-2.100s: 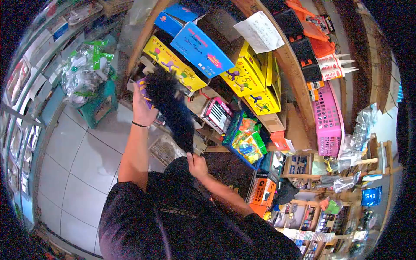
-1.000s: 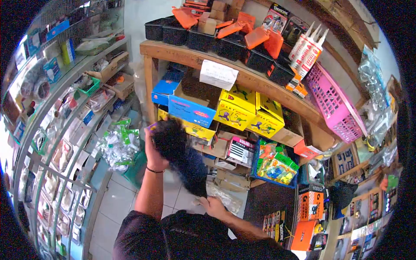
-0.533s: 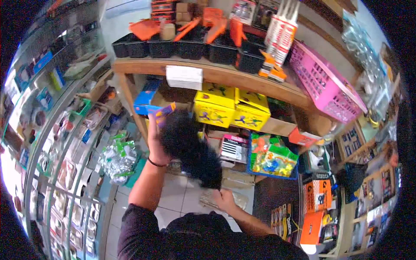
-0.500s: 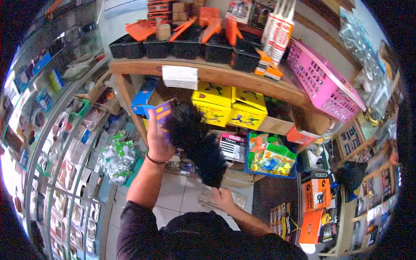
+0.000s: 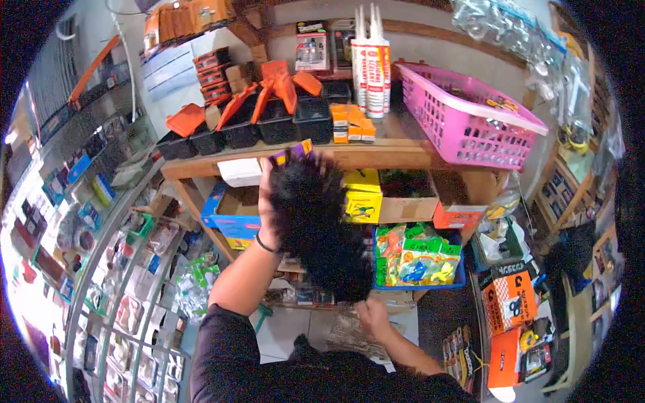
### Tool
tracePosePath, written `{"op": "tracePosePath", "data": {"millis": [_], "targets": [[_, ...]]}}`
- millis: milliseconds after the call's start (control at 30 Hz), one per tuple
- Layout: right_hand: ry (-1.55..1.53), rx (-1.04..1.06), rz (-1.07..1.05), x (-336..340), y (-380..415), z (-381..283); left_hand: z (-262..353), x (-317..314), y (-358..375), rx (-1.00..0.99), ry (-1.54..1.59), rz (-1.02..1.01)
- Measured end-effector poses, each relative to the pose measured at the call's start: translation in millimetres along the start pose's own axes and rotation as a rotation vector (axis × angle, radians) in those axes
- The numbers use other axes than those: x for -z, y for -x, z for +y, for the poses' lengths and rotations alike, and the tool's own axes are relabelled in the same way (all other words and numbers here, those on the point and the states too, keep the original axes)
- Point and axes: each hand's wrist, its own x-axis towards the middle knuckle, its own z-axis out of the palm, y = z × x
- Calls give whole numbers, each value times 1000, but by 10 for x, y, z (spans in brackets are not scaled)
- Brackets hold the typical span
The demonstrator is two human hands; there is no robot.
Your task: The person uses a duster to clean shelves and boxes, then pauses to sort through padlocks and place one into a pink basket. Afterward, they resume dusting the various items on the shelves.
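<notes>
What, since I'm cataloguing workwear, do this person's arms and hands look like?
The sleeves are black and roughly elbow-length. The left hand is ungloved, with a thin dark band at the wrist. The right hand is ungloved too, with no wristband visible.

We see a wooden shelf unit (image 5: pixel 396 159) with a pale wall (image 5: pixel 440 62) behind it and white floor tiles (image 5: pixel 282 326) below. On our left runs a glass display case (image 5: pixel 127 336); bright white light (image 5: pixel 13 255) glares along the far left edge.
</notes>
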Motion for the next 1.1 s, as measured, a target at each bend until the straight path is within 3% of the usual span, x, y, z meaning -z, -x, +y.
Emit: {"op": "tracePosePath", "data": {"millis": [67, 100, 133, 200, 233, 267, 300, 333, 367, 400, 433, 467, 500, 533, 600, 667, 733, 800, 867, 933, 1000, 1033, 1067, 1100], "targets": [[-104, 5, 45, 90, 24, -76, -22, -250, 28, 34, 131, -277], [-169, 249, 169, 106, 55, -195, -134, -343, 31, -80, -255, -9], [-178, 235, 178, 27, 74, -89, -106, -264, -38, -62, -258, -7], [83, 428, 284, -137, -35, 176, 31, -54, -200, 206, -251, -759], [86, 429, 281, -103, -51, 124, 22, -89, -136, 203, -166, -671], [-68, 261, 217, -17, -63, 43, 6, -122, -99, 189, -156, -665], [-218, 92, 150, 39, -52, -12, -10, -161, -66, -2, -173, -302], [-211, 95, 138, 42, -17, -41, -8, -222, -28, -185, -187, 63], [-122, 163, 125, 22, 9, -78, 11, -337, 47, -148, -63, 89], [-38, 230, 119, -8, 19, -105, 56, -223, 1, -146, -71, 85], [67, 447, 140, -38, -41, -42, 120, -5, -110, 39, -133, -293], [67, 454, 152, 26, -53, -109, 159, 61, -188, 225, -188, -672], [-52, 296, 97, 117, -28, -190, 128, 133, -190, 229, -154, -632], [-166, 134, 34, 184, -13, -229, 103, -6, -40, 194, -25, -412], [-189, 20, 9, 154, 3, -150, -36, -176, -39, -183, -335, -1], [3, 307, 123, 37, 90, -135, -51, -58, -79, -142, -284, -44], [-55, 234, 31, -4, 127, -71, 11, 91, -213, 265, -155, -786], [-157, 215, 97, 87, 98, -75, -49, 69, -167, 332, -74, -775], [-162, 153, 25, 195, 114, -186, -160, -304, 78, -187, -109, 13], [-180, 85, -41, 161, 167, -123, -124, -100, 24, -111, -69, 11], [57, 486, -10, 39, 169, 116, -68, 402, -273, 253, -192, -770], [57, 488, -1, 84, 162, 79, -125, 353, -214, 244, -107, -751], [-91, 247, 24, 167, 165, 15, -183, 172, -155, 242, -108, -756], [-234, 2, 42, 220, 178, -13, -248, -32, -76, 65, -118, -372]]}}
